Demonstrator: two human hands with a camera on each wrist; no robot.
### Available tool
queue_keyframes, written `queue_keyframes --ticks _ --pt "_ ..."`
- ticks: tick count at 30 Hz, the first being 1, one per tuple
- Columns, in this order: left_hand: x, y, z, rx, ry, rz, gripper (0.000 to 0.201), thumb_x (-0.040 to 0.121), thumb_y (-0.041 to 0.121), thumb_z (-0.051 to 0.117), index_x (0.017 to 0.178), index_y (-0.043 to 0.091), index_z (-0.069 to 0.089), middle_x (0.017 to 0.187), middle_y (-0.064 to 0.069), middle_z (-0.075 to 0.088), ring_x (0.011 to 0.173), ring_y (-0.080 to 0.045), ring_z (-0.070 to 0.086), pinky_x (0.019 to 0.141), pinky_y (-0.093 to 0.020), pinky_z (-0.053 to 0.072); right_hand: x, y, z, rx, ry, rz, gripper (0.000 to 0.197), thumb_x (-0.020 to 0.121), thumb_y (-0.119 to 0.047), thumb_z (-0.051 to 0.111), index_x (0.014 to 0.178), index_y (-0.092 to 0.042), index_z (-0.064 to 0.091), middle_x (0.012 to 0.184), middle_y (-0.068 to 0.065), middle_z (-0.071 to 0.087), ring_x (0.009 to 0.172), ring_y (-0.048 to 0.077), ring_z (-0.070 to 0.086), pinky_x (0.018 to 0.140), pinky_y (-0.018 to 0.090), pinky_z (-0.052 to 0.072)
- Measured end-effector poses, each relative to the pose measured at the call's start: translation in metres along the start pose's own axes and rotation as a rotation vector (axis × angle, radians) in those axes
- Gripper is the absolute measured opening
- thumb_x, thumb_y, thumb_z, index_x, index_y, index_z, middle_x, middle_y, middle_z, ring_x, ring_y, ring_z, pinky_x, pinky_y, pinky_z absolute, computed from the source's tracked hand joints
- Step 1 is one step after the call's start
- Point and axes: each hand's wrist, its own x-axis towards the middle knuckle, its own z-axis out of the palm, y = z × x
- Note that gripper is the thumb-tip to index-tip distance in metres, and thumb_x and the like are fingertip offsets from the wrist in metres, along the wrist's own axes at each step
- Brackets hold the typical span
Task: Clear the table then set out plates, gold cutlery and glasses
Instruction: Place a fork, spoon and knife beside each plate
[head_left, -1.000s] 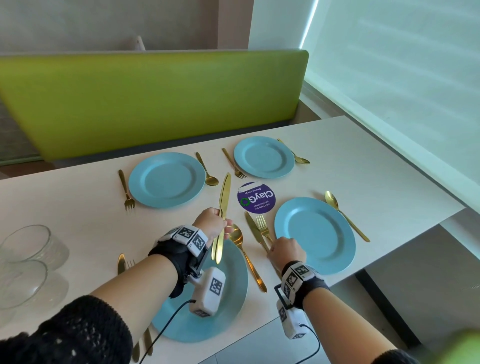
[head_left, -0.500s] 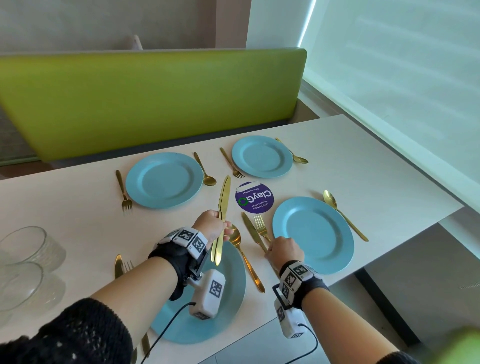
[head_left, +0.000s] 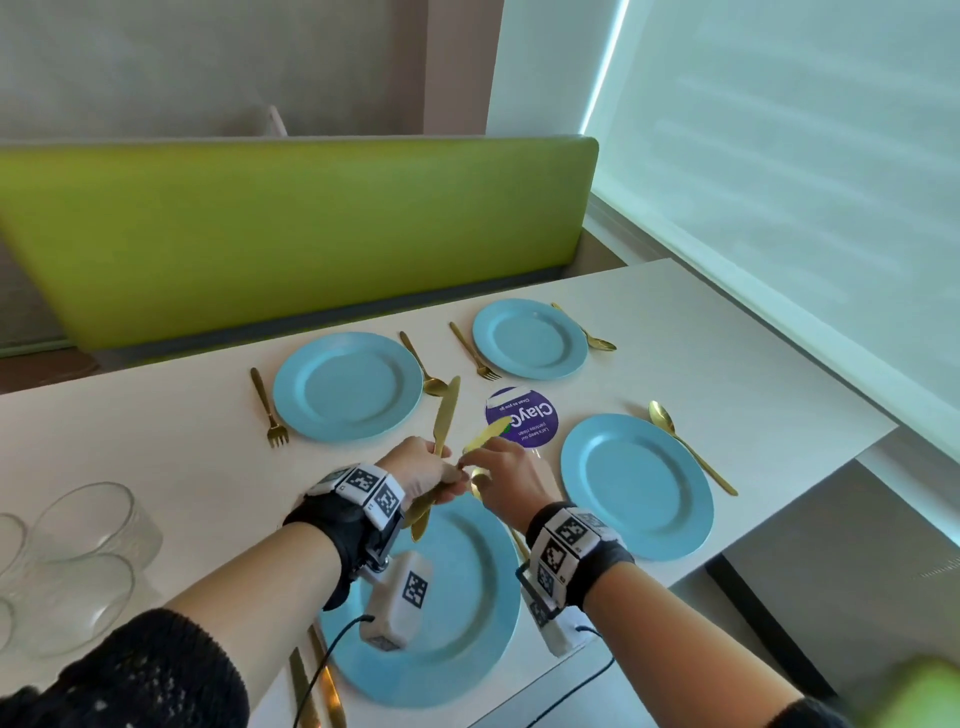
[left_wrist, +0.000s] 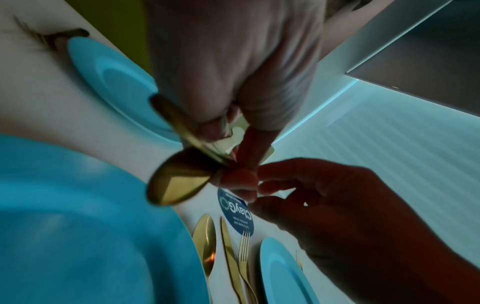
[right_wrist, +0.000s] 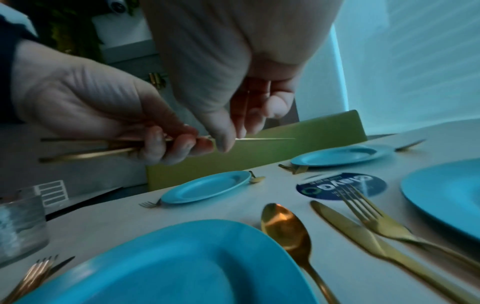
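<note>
Several blue plates are set out on the white table (head_left: 753, 374): a near plate (head_left: 457, 639), a right plate (head_left: 636, 486) and two far plates (head_left: 348, 387). Above the near plate my left hand (head_left: 441, 470) grips the handles of two gold knives (right_wrist: 85, 147); one blade (head_left: 447, 410) points away from me. My right hand (head_left: 472, 460) has come up against it and pinches the blade of the other knife (head_left: 488, 434) between thumb and fingers (right_wrist: 223, 142). A gold spoon (right_wrist: 285, 226), knife (right_wrist: 350, 232) and fork (right_wrist: 374, 216) lie between the near and right plates.
Clear glasses (head_left: 88, 545) stand at the table's left edge. Gold forks (head_left: 270, 410) and spoons (head_left: 691, 447) lie beside the plates. A round purple sticker (head_left: 535, 421) marks the table's middle. A green bench back (head_left: 291, 234) runs behind; a window blind is at the right.
My right hand left the cutlery by the right plate, moved left to my left hand and took hold of one knife's blade. The left hand stayed over the near plate.
</note>
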Motion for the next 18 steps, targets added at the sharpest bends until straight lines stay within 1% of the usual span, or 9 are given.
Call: queue_keyframes --ticks 2,4,6,9,10,11,13,16,18 --pt "-0.007 0.005 -0.011 0.045 -0.036 0.005 0.024 0.084 -0.015 0.05 0.092 0.008 0.044 0.07 -0.017 0.061 0.051 -0.019 0.058 0.038 -0.019 0.041 0.006 -0.011 0.0 -0.053 -0.029 -0.094 0.024 0.058 0.0 0.071 0.072 -0.02 0.075 0.071 0.002 0.067 0.061 0.025 0.067 0.05 0.027 0.051" --pt "-0.014 0.009 -0.024 0.076 -0.057 0.013 0.025 0.083 -0.016 0.045 0.091 0.008 0.042 0.067 -0.017 0.06 0.045 -0.017 0.057 0.037 -0.017 0.038 0.011 -0.024 -0.003 -0.109 -0.05 -0.16 0.022 0.054 -0.005 0.073 0.066 -0.023 0.073 0.064 -0.003 0.064 0.057 0.02 0.065 0.046 0.02 0.048" --pt "-0.02 0.012 -0.038 0.096 -0.08 0.026 0.025 0.083 -0.016 0.042 0.087 0.008 0.042 0.067 -0.016 0.059 0.04 -0.015 0.058 0.037 -0.016 0.037 0.014 -0.035 -0.005 -0.12 -0.054 -0.229 0.02 0.052 -0.007 0.076 0.063 -0.024 0.072 0.06 -0.005 0.063 0.053 0.017 0.063 0.043 0.015 0.043" --pt "-0.029 0.016 -0.055 0.123 -0.097 0.043 0.024 0.082 -0.017 0.04 0.078 0.007 0.044 0.068 -0.016 0.059 0.036 -0.013 0.057 0.037 -0.016 0.036 0.021 -0.047 -0.002 -0.129 -0.027 -0.327 0.007 0.06 -0.019 0.069 0.063 -0.025 0.071 0.059 -0.007 0.063 0.052 0.014 0.063 0.041 0.013 0.043" --pt "-0.03 0.016 -0.06 0.134 -0.1 0.045 0.023 0.081 -0.017 0.04 0.075 0.005 0.046 0.068 -0.017 0.059 0.036 -0.012 0.057 0.037 -0.016 0.035 0.023 -0.05 -0.001 -0.138 -0.017 -0.339 0.009 0.064 -0.025 0.062 0.062 -0.026 0.071 0.058 -0.009 0.062 0.052 0.013 0.063 0.04 0.013 0.042" --pt "-0.03 0.018 -0.064 0.146 -0.105 0.042 0.022 0.08 -0.016 0.04 0.073 0.004 0.048 0.069 -0.017 0.058 0.038 -0.012 0.056 0.037 -0.016 0.035 0.026 -0.053 0.001 -0.146 -0.009 -0.34 0.017 0.067 -0.031 0.054 0.062 -0.027 0.07 0.057 -0.009 0.062 0.05 0.011 0.062 0.038 0.012 0.042" --pt "-0.027 0.02 -0.07 0.171 -0.122 0.028 0.02 0.078 -0.014 0.041 0.071 0.002 0.052 0.075 -0.019 0.059 0.045 -0.015 0.056 0.038 -0.016 0.035 0.033 -0.057 0.004 -0.176 0.013 -0.344 0.028 0.07 -0.038 0.044 0.06 -0.027 0.068 0.055 -0.01 0.061 0.046 0.009 0.06 0.035 0.012 0.039" --pt "-0.019 0.027 -0.076 0.18 -0.127 0.01 0.013 0.077 -0.01 0.045 0.075 -0.002 0.056 0.078 -0.022 0.06 0.055 -0.021 0.053 0.039 -0.018 0.037 0.051 -0.056 0.006 -0.206 -0.024 -0.358 0.03 0.071 -0.04 0.043 0.058 -0.026 0.066 0.053 -0.01 0.059 0.044 0.011 0.059 0.035 0.012 0.035" --pt "-0.009 0.033 -0.082 0.156 -0.099 0.012 0.01 0.082 -0.007 0.046 0.08 -0.003 0.055 0.075 -0.018 0.061 0.05 -0.019 0.057 0.039 -0.018 0.039 0.069 -0.049 0.008 -0.189 -0.06 -0.355 0.025 0.072 -0.036 0.05 0.063 -0.023 0.069 0.058 -0.007 0.063 0.049 0.017 0.063 0.041 0.017 0.042"
